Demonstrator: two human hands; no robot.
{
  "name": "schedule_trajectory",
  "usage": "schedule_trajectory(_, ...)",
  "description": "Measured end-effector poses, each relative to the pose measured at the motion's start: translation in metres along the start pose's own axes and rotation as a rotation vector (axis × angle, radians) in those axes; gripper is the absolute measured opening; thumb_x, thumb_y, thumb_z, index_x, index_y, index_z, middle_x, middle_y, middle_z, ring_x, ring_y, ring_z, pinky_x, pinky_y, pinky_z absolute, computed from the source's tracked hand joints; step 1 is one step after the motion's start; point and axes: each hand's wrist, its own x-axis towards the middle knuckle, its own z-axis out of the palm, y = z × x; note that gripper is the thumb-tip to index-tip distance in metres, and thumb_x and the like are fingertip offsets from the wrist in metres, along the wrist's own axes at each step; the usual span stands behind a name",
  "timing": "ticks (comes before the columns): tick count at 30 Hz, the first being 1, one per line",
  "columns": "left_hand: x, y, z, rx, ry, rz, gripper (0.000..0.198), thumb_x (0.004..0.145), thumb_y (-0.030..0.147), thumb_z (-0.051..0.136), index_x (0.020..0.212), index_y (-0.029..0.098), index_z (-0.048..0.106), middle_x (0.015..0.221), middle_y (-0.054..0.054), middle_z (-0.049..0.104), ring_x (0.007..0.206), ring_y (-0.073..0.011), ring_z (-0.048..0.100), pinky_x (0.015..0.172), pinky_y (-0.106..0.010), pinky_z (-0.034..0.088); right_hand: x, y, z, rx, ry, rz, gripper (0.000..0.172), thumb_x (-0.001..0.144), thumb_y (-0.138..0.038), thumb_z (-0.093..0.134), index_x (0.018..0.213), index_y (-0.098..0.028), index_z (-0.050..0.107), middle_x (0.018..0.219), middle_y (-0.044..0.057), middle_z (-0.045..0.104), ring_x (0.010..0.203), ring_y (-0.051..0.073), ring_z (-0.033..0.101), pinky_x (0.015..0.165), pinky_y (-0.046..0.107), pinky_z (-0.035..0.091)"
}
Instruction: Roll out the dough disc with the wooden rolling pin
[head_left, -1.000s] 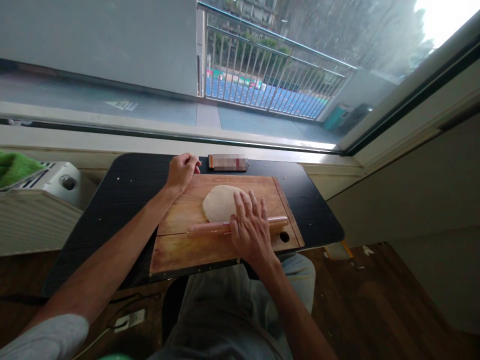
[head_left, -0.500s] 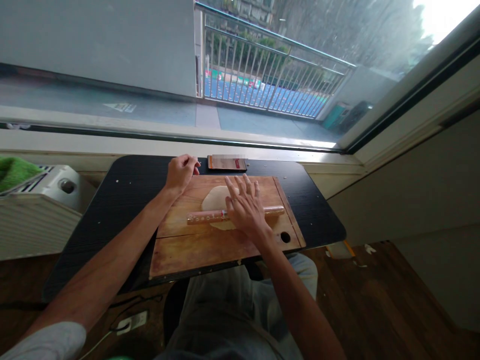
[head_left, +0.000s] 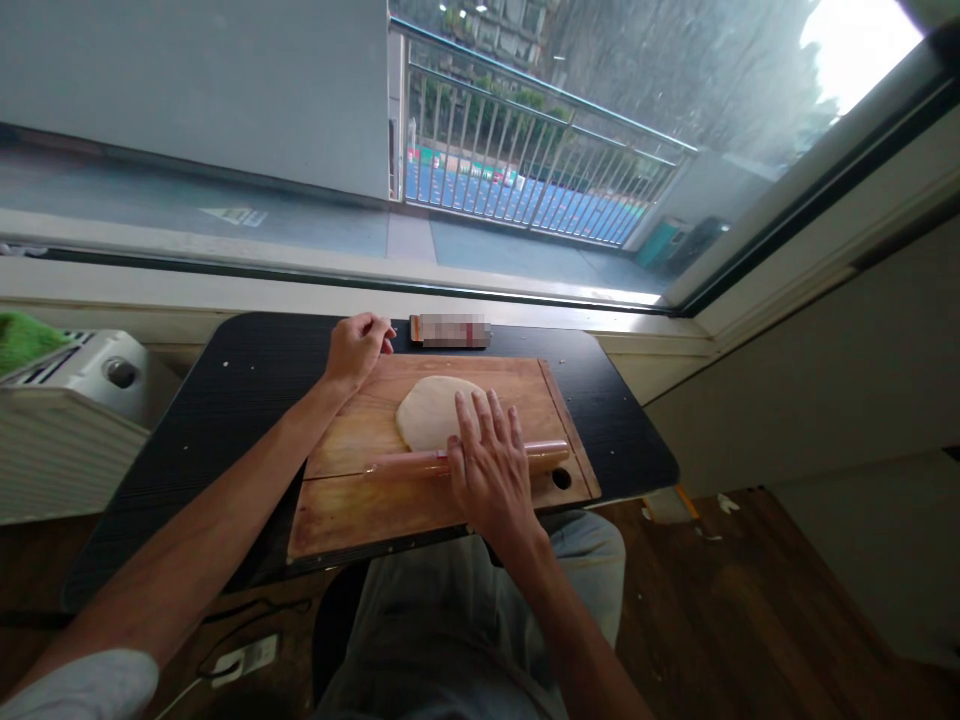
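A flat pale round of dough [head_left: 431, 411] lies on a wooden board [head_left: 352, 500] set on a small black table [head_left: 247, 380]. My right hand [head_left: 491, 470] lies flat with fingers stretched out over a thin wooden rolling pin [head_left: 405, 462], which rests across the near edge of the dough. My left hand [head_left: 358, 346] is curled in a loose fist at the board's far left corner, and I cannot see anything in it.
A small flat box [head_left: 450, 330] lies at the table's far edge under the window sill. A white appliance [head_left: 67, 410] stands to the left. A power strip and cable [head_left: 240, 655] lie on the wooden floor by my legs.
My right hand and the rolling pin pushed forward over the dough, then came back to its near edge. The left hand stayed at the board's corner.
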Motion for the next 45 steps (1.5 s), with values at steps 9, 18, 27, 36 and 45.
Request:
schedule_trajectory(9, -0.001, 0.004, 0.0, -0.006, -0.007, 0.001, 0.032, 0.088, 0.045, 0.058, 0.069, 0.022, 0.069, 0.058, -0.002, 0.067, 0.059, -0.0176, 0.064, 0.062, -0.03, 0.045, -0.008, -0.004, 0.003, -0.019, 0.022, 0.029, 0.063, 0.115, -0.028, 0.041, 0.176, -0.015, 0.042, 0.182, 0.014, 0.041, 0.173, 0.034, 0.027, 0.141, 0.061, 0.023)
schedule_trajectory(18, -0.001, 0.005, -0.001, -0.004, -0.005, 0.002, 0.03, 0.089, 0.04, 0.059, 0.069, 0.022, 0.07, 0.058, -0.002, 0.068, 0.059, -0.0175, 0.064, 0.064, -0.031, 0.047, 0.034, -0.001, 0.004, -0.014, -0.002, 0.067, 0.06, 0.114, -0.027, 0.045, 0.173, -0.021, 0.049, 0.178, 0.014, 0.049, 0.17, 0.034, 0.034, 0.14, 0.065, 0.022)
schedule_trajectory(27, 0.0, 0.001, -0.001, 0.002, -0.013, 0.006, 0.033, 0.091, 0.044, 0.059, 0.071, 0.022, 0.072, 0.06, -0.002, 0.069, 0.061, -0.0181, 0.066, 0.064, -0.03, 0.048, 0.049, 0.001, 0.006, 0.002, -0.02, 0.083, 0.058, 0.113, -0.028, 0.047, 0.17, -0.026, 0.053, 0.176, 0.014, 0.051, 0.168, 0.035, 0.037, 0.137, 0.066, 0.027)
schedule_trajectory(36, 0.0, 0.003, 0.0, 0.006, -0.006, 0.001, 0.031, 0.089, 0.043, 0.058, 0.069, 0.022, 0.07, 0.058, -0.002, 0.068, 0.059, -0.0184, 0.065, 0.062, -0.03, 0.047, 0.007, -0.009, 0.004, -0.045, -0.005, 0.111, 0.066, 0.111, -0.025, 0.044, 0.177, -0.021, 0.042, 0.18, 0.015, 0.045, 0.171, 0.039, 0.032, 0.137, 0.071, 0.024)
schedule_trajectory(45, 0.0, 0.005, 0.0, -0.005, -0.011, -0.011, 0.031, 0.089, 0.043, 0.058, 0.069, 0.022, 0.07, 0.058, -0.002, 0.067, 0.058, -0.018, 0.064, 0.061, -0.03, 0.046, -0.008, -0.017, 0.012, -0.081, 0.031, 0.136, 0.068, 0.11, -0.024, 0.041, 0.177, -0.011, 0.039, 0.18, 0.021, 0.043, 0.172, 0.041, 0.03, 0.135, 0.075, 0.025)
